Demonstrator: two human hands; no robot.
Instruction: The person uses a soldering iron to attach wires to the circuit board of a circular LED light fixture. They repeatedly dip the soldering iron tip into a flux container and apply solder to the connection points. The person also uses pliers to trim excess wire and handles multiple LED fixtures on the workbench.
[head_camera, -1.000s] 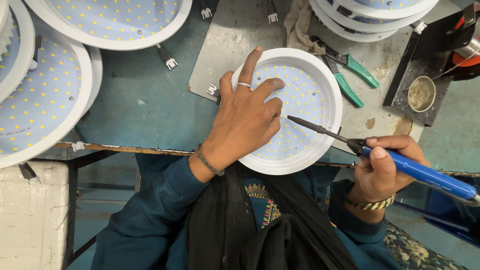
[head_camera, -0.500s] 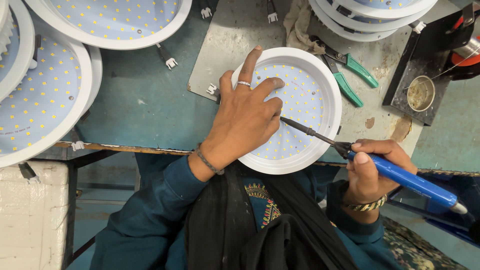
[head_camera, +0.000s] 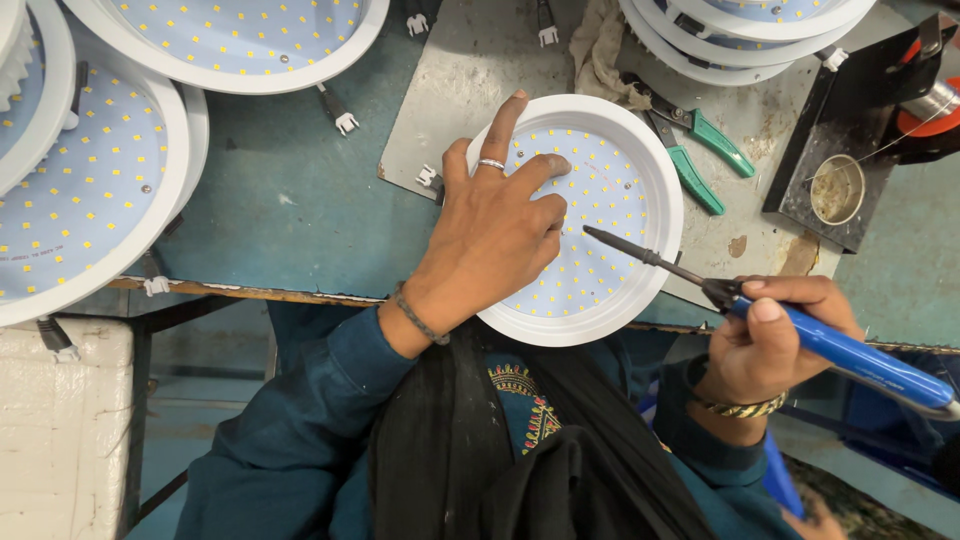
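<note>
A round white lamp panel (head_camera: 628, 190) dotted with small yellow LEDs lies on the bench in front of me. My left hand (head_camera: 495, 225) rests flat on it with fingers spread, a ring on one finger. My right hand (head_camera: 770, 335) grips a blue-handled soldering iron (head_camera: 840, 350) like a pen. The iron's dark tip (head_camera: 592, 232) is over the panel's face, just right of my left fingers; I cannot tell whether it touches the panel.
More white LED panels lie at the left (head_camera: 80, 190), top (head_camera: 230, 40) and top right (head_camera: 750, 30). Green-handled pliers (head_camera: 700, 160) lie right of the panel. A black stand with a small round tin (head_camera: 838, 188) sits at the right. A grey metal plate (head_camera: 470, 90) covers the bench.
The soldering iron's tip has moved left and down across the panel, closer to my left fingers. My right hand shifted slightly left. My left hand has stayed put.
</note>
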